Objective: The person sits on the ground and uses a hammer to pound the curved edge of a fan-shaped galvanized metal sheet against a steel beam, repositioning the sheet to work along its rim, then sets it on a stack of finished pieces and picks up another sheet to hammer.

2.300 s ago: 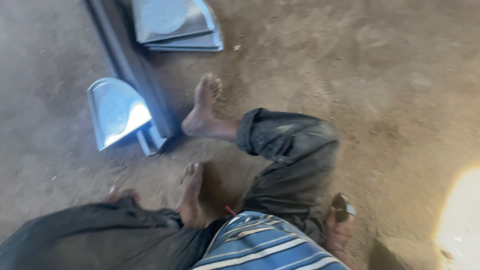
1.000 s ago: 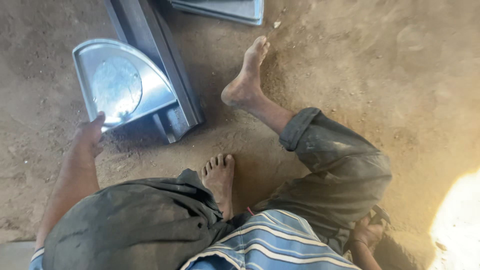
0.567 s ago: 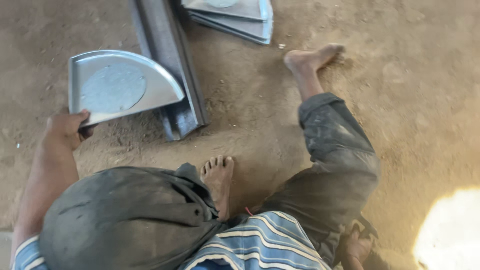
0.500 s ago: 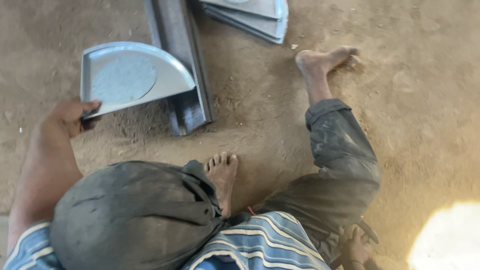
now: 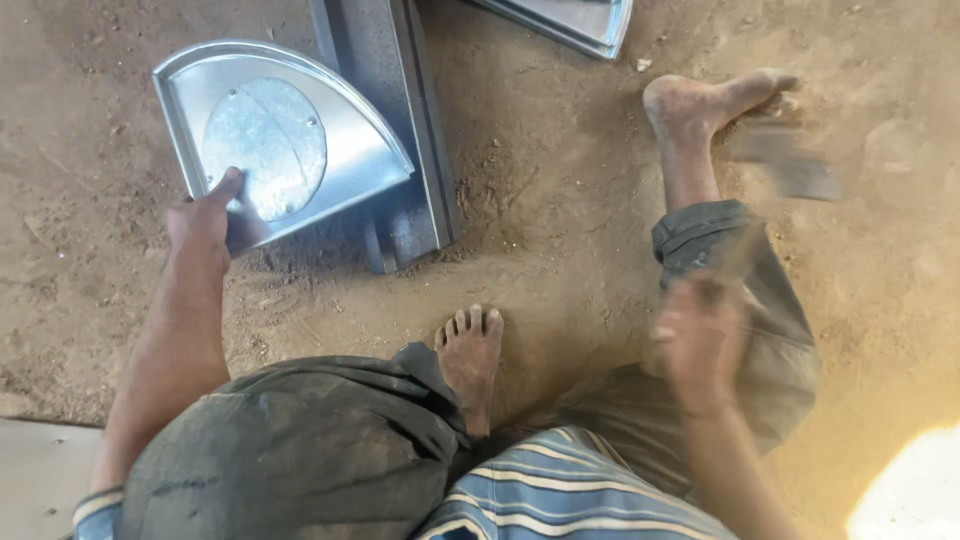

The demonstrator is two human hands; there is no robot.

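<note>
A shiny quarter-round sheet-metal tray (image 5: 290,140) with a round disc riveted to its middle leans on a dark steel channel (image 5: 410,130) that lies on the dirt floor. My left hand (image 5: 205,215) grips the tray's near straight edge, thumb on top. My right hand (image 5: 700,340) is raised over my right knee and blurred by motion. Its fingers are closed on a thin handle that runs up to a dark, smeared tool head (image 5: 785,165) near my right foot (image 5: 700,100).
More metal trays (image 5: 570,20) lie stacked at the top edge beyond the channel. My bare left foot (image 5: 470,350) rests on the sandy ground between my knees. A pale slab (image 5: 40,480) shows at the bottom left, a glaring sun patch (image 5: 910,490) at the bottom right.
My left hand took hold of the tray and keeps it on the channel. My right hand has come up from beside my hip with the tool, now blurred in front of my right leg.
</note>
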